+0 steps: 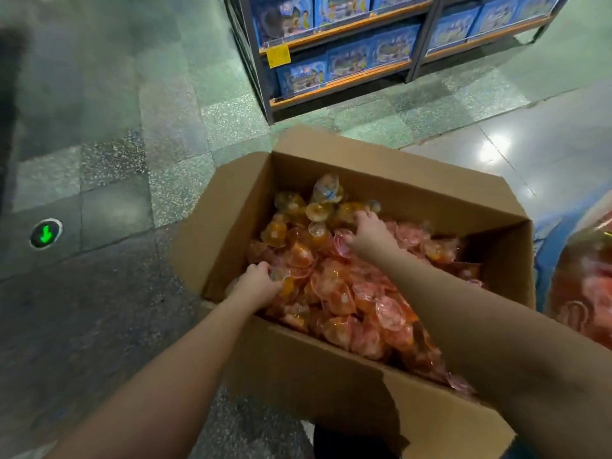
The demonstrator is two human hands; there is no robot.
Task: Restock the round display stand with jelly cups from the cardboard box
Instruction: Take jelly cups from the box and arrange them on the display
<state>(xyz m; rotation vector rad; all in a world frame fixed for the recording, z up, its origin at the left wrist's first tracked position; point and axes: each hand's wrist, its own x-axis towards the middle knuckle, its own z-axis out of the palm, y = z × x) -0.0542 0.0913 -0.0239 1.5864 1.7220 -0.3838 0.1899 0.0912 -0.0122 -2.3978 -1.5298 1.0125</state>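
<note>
tiled floor (pixel 109 180); one cardboard box (pixel 298 366) heaped with jelly cups (pixel 337 293); left hand (pixel 258 281) and right hand (pixel 371 231) curled, grasping cups

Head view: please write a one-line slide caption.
Both hands, left and right, gather jelly cups inside the open cardboard box.

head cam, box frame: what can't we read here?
- Left hand: fingers buried in the jelly cups, so what they hold is hidden.
- Right hand: fingers curl into the cups; the grasp is blurred.
- Cardboard box: its depth is covered by cups.
- Round display stand: cut off by the right edge.
- Cup labels: too small and blurred.
</note>
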